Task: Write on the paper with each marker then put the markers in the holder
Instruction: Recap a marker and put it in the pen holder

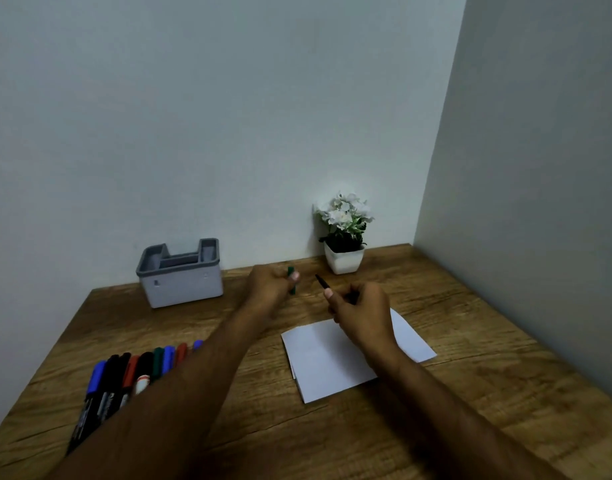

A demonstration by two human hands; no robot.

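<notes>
My left hand [268,284] is closed around a green marker cap [291,279], held above the desk behind the paper. A short gap to the right, my right hand [361,306] grips an uncapped marker [321,281] whose dark tip points up and left toward the cap. White paper [327,362] lies flat on the wooden desk under my right wrist. A grey and white holder [180,273] stands against the wall at the back left. Several capped markers [131,372] in blue, black, red and green lie in a row at the left, partly hidden by my left forearm.
A small white pot with white flowers [344,237] stands at the back near the right corner. Walls close the desk [488,358] off at the back and on the right.
</notes>
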